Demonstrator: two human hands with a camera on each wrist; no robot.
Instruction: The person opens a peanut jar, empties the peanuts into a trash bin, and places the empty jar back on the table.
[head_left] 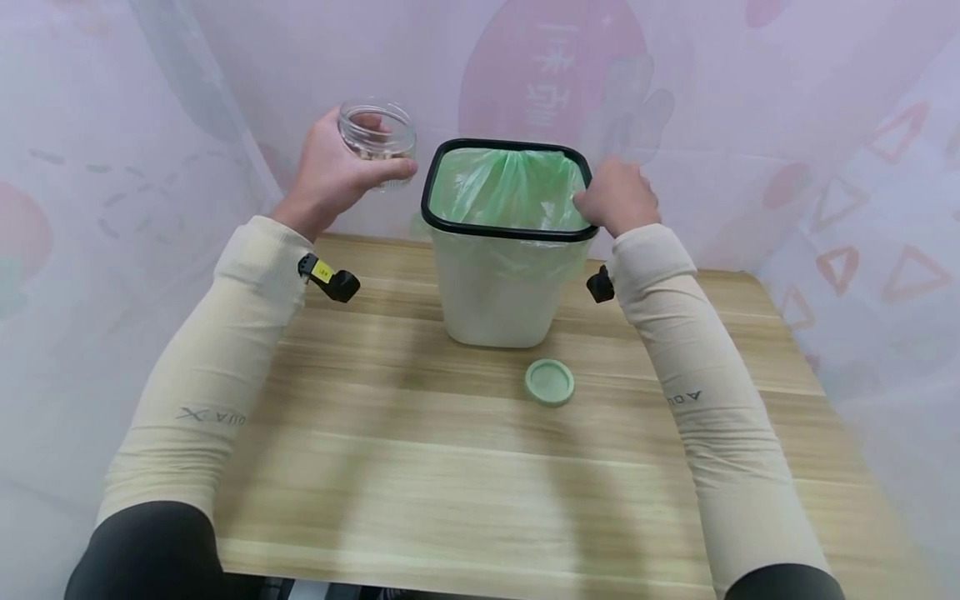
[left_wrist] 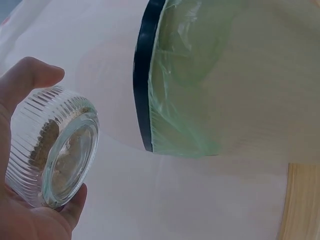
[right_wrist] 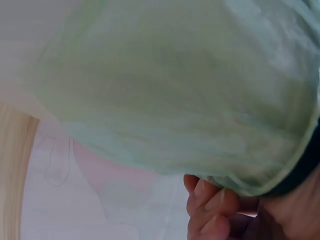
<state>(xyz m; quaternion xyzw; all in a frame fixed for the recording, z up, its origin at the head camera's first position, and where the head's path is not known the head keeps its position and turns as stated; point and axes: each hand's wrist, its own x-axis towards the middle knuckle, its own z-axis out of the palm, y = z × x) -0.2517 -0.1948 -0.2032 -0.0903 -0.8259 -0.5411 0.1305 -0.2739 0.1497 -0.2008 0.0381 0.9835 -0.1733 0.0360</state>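
Observation:
My left hand (head_left: 337,167) grips a clear ribbed glass jar (left_wrist: 60,145), its thumb and fingers wrapped round the sides. The jar has no lid on it, and some brownish bits show near its bottom. It is held up to the left of a white trash bin (head_left: 495,292) with a black rim (head_left: 510,233) and a green plastic liner (head_left: 517,187). At the bin's right side, my right hand (head_left: 621,196) holds the rim, fingers curled beneath it against the liner's folded-over edge (right_wrist: 235,185). A round pale green lid (head_left: 550,382) lies on the table in front of the bin.
The bin stands toward the back of a wood-grain table (head_left: 412,467). A pale printed curtain (head_left: 720,108) hangs behind and along both sides of the table. The table's front edge lies close to the person.

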